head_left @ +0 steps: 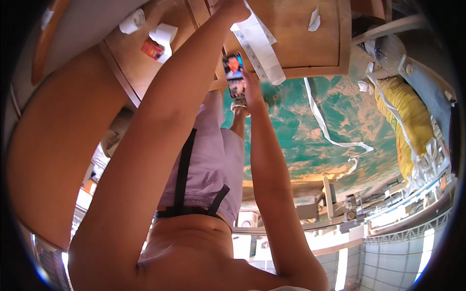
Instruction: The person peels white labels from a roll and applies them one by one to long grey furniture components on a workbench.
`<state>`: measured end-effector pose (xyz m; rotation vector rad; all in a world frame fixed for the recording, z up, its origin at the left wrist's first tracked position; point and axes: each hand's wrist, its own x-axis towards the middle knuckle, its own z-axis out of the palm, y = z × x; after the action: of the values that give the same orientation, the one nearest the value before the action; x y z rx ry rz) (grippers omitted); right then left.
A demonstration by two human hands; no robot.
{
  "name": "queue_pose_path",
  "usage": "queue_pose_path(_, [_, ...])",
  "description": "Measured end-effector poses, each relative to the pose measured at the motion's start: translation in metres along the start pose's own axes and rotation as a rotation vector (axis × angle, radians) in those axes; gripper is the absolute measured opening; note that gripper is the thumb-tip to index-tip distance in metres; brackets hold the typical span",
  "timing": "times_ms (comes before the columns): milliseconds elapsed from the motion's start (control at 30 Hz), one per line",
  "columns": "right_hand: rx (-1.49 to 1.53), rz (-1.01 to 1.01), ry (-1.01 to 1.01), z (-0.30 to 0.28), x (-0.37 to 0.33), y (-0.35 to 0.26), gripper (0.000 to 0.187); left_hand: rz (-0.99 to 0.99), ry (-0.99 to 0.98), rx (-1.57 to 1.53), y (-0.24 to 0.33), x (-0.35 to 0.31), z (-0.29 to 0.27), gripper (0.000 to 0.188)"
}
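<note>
My right hand (253, 89) holds a smartphone (234, 72) upright by its right side, with the lit screen showing a picture of a person. Stretched far forward, my left hand (232, 8) reaches the top edge of the view over a wooden table (301, 43). Its fingers are mostly cut off, so their grip is hidden. Right beside it lies a long white paper strip (262, 53) with printed labels, running down across the table's near edge.
On the table's left are a white paper roll (132, 22), a partly unwound one (165, 35) and a red packet (152, 49). A paper scrap (314, 20) lies farther right. White ribbon (320, 121) trails over the green floor (286, 116) near a yellow sack (405, 116).
</note>
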<state>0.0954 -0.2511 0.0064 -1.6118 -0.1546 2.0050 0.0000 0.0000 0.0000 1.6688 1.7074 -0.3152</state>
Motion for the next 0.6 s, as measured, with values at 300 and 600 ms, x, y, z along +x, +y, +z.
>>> queue_pose_path(300, [-0.707, -0.088, 0.171, -0.005, -0.056, -0.048, 0.043, -0.241, 0.168, -0.805, -0.021, -0.039, -0.031, 0.06])
queue_pose_path(600, [0.641, 0.021, 0.225, 0.008, -0.154, -0.053, 0.05, 0.699, 0.076, -0.313, 0.037, -0.254, 0.064, 0.039])
